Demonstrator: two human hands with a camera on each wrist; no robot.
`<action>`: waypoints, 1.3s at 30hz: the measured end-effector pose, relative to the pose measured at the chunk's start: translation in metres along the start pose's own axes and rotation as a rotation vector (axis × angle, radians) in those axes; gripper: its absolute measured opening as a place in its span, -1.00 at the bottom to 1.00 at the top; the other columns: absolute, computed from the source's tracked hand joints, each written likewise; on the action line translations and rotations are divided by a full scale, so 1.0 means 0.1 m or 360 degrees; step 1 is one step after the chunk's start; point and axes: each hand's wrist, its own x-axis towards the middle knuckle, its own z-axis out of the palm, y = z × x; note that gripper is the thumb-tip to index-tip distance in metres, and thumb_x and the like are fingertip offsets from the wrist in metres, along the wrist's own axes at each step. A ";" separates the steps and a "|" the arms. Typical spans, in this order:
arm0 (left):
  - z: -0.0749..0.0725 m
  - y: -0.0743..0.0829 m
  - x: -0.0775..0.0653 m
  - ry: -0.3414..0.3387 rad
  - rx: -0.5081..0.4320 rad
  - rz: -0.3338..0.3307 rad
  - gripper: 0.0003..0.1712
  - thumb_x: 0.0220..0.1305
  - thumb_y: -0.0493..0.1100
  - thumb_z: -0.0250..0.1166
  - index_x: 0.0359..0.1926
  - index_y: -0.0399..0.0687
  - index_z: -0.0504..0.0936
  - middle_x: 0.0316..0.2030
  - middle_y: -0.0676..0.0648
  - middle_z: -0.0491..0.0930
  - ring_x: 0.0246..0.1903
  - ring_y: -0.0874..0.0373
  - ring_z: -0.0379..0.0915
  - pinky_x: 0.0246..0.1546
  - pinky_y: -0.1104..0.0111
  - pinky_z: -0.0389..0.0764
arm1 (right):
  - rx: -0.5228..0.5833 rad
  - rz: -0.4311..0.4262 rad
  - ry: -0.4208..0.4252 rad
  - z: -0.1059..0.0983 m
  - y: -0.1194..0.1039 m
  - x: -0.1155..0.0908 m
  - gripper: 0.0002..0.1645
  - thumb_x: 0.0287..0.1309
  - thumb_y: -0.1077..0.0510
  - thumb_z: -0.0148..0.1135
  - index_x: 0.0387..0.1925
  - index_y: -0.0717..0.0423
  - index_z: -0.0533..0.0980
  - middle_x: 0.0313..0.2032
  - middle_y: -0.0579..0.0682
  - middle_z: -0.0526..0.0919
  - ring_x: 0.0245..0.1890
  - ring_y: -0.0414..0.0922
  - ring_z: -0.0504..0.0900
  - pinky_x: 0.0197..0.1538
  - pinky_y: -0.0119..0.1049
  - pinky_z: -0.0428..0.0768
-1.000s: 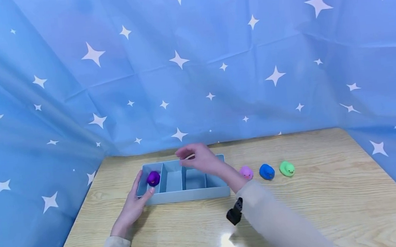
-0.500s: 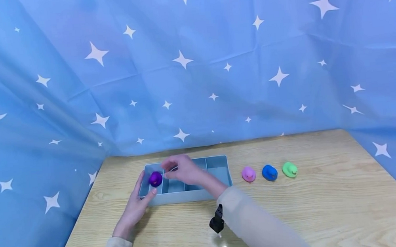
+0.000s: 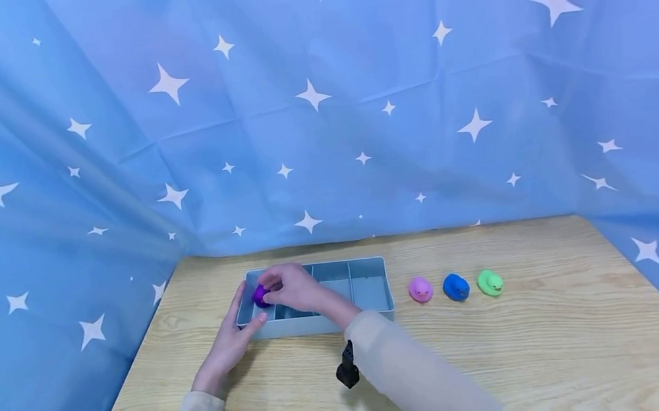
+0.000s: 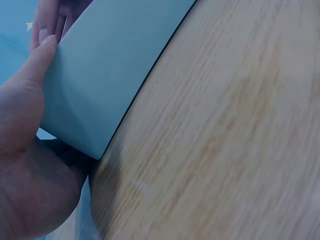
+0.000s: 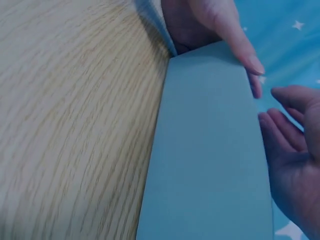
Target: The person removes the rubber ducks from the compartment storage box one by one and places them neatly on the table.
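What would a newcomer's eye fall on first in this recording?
Probably the starry blue backdrop, filling most of the head view behind the table. Next, the tray, its left end held by the left hand, with the right hand at the purple toy in the leftmost compartment. Then the pink, blue and green ducks in a row right of the tray.

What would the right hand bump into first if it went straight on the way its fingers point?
Most likely the purple toy duck in the left end of the blue divided tray. The right hand looks very close, though whether they already touch is unclear.
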 end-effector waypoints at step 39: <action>0.01 -0.02 0.01 0.0012 0.0023 -0.0009 0.02 0.49 0.03 0.26 0.67 0.20 -0.22 0.63 -0.21 -0.21 0.57 -0.31 -0.30 0.45 -0.33 -0.13 | -0.0754 -0.0176 -0.0229 0.07 0.07 0.39 -0.53 0.21 0.19 0.49 0.17 0.05 0.67 0.05 -0.08 0.74 0.05 -0.13 0.63 0.14 -0.37 0.53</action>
